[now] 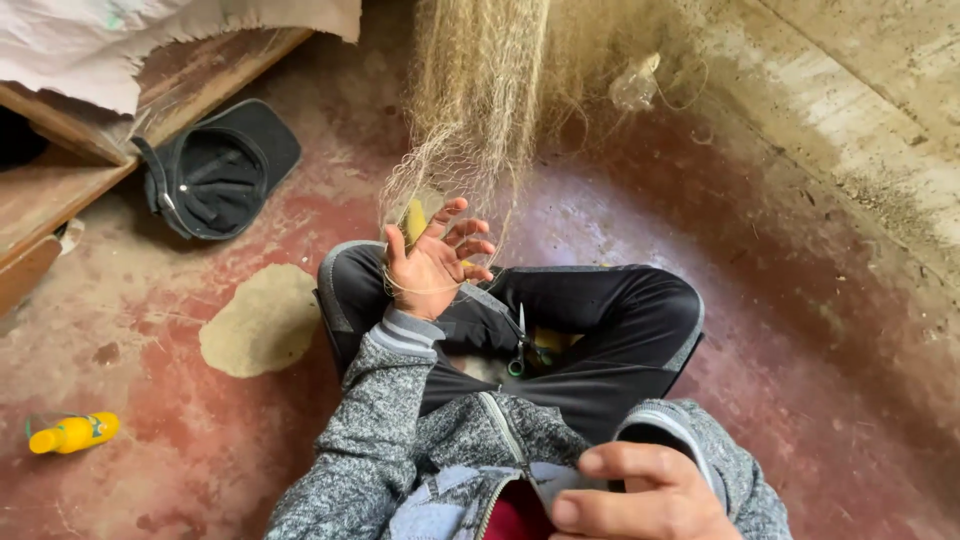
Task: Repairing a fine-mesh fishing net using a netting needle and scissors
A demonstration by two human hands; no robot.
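Red concrete floor; left hand (437,262) spread in fishing net (478,110), right hand (640,495) seemingly gripping jacket (440,440).

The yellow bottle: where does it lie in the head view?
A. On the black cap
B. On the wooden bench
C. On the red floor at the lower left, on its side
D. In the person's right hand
C: the yellow bottle lies on its side on the red floor at the lower left, apart from the black cap and from both hands.

fishing net (470,120) | pale tan, fine mesh | hangs bunched from above | lower strands looped over raised palm
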